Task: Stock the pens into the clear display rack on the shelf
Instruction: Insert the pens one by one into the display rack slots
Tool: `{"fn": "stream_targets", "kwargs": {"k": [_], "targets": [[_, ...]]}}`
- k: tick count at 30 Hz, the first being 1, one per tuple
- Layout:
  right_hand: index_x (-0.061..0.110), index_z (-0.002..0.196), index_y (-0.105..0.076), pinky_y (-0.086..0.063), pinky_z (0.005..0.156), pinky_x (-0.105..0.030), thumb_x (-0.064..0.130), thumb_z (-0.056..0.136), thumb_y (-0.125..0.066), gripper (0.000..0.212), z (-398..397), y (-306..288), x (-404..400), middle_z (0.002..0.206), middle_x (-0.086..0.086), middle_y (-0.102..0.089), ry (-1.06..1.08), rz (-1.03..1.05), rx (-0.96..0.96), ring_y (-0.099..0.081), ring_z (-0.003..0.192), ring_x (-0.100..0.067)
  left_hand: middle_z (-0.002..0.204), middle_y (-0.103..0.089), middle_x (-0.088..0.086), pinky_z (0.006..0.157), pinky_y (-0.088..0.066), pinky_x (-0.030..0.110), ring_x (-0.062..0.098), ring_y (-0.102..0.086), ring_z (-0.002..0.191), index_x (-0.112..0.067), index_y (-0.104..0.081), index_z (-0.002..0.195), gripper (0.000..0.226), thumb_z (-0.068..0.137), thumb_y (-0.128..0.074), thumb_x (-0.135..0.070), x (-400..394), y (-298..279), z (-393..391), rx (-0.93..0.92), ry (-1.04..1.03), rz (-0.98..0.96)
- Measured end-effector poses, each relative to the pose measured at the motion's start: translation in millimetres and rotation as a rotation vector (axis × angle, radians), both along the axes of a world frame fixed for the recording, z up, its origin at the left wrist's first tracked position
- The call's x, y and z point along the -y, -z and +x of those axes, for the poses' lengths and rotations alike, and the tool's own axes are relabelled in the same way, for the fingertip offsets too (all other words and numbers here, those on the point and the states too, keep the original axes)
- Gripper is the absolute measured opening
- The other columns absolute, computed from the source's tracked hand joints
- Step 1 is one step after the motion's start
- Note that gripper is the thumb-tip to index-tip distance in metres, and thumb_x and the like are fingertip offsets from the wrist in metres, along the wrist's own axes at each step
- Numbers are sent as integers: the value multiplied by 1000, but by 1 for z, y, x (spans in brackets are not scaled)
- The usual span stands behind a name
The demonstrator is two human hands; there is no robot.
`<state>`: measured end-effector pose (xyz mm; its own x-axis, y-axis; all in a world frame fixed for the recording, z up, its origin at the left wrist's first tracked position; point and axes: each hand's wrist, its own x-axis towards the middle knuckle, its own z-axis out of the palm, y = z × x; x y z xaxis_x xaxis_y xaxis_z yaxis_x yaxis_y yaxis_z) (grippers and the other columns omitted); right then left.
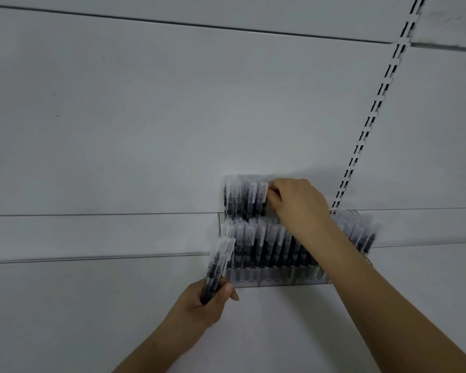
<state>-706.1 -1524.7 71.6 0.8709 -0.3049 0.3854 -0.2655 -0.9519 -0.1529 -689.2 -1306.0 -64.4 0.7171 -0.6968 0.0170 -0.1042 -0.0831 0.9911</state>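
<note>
Fingers of the left hand (199, 302) are curled shut around a small bundle of pens (218, 267), gripping the dark barrels near their lower ends; the clear caps point up and slightly right, and the bundle's tips stand just beside the left edge of the clear display rack (275, 278). How many pens are in the bundle is hard to tell, though there are at least two or three.

From the head camera, the right hand (299, 203) reaches up across the rack from the lower right, its forearm crossing in front of the lower tier. Its fingers (273, 196) are bent and pinched at the right end of the upper row of pens (246, 196). They touch the rightmost cap there, but whether they actually grip a pen cannot be told, because the hand hides the fingertips.

The rack sits against a pale grey panelled wall (119, 130) on a white shelf (92, 305). It holds pens standing upright in stepped tiers: a short row at the top, and a longer lower row (267, 246) that is packed closely from the left edge to beyond the forearm. More pens (361, 232) show at the right, past the arm, leaning slightly. A slotted upright rail (382, 98) runs up the wall above the rack's right end.
</note>
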Motion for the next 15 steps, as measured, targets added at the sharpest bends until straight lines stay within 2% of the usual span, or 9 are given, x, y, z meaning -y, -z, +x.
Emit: {"fn": "stream_targets", "kwargs": {"k": [2, 4, 6, 8, 11, 13, 15], "targets": [[18, 105, -70, -50, 65, -30, 39, 103, -45, 32, -9, -3, -1, 93, 0, -72, 44, -2, 22, -65, 81, -19, 50, -37, -1, 50, -34, 24, 13, -36, 48, -25, -67, 78, 24, 86, -53, -43, 0, -1, -1, -1, -1, -2], [21, 104, -70, -52, 68, -30, 47, 99, -49, 34, -27, -2, -5, 90, 5, -72, 63, 82, 170, -65, 77, -14, 50, -38, -2, 50, -34, 24, 13, -36, 48, -25, -67, 78, 25, 86, -52, -43, 0, -1, 0, 12, -9, 0], [24, 95, -70, -51, 65, -22, 50, 95, -53, 31, -48, 7, -21, 79, 12, -69, 8, 259, 319, -61, 66, -3, 50, -38, -2, 50, -34, 24, 13, -36, 48, -25, -67, 79, 25, 87, -52, -43, -1, -1, 0, 13, -3, -5], [28, 91, -71, -47, 62, -11, 53, 88, -58, 27, -60, 25, -41, 73, 15, -67, -136, 523, 294, -61, 64, -1, 51, -37, -2, 50, -33, 24, 13, -35, 48, -25, -67, 80, 25, 90, -52, -43, -1, -2, 0, 2, 15, -13], [24, 95, -75, -52, 64, -16, 43, 85, -65, 24, -57, 56, -63, 74, 8, -71, -320, 760, 164, -65, 66, -5, 51, -38, -1, 49, -34, 24, 13, -36, 47, -25, -68, 82, 27, 88, -54, -48, -2, -2, 0, 37, 25, -2], [21, 89, -74, -54, 64, -21, 31, 88, -68, 12, -53, 65, -67, 68, 0, -70, -341, 885, 175, -65, 60, -8, 50, -38, -2, 47, -33, 25, 13, -36, 46, -25, -68, 82, 33, 82, -55, -55, 0, -2, 0, 27, 29, -13], [20, 87, -74, -50, 62, -17, 26, 91, -67, 10, -54, 65, -66, 65, -4, -69, -335, 964, 203, -64, 58, -8, 50, -37, -3, 47, -32, 25, 14, -35, 47, -24, -68, 82, 34, 81, -55, -56, 0, -3, 0, 31, 18, -4]]}}
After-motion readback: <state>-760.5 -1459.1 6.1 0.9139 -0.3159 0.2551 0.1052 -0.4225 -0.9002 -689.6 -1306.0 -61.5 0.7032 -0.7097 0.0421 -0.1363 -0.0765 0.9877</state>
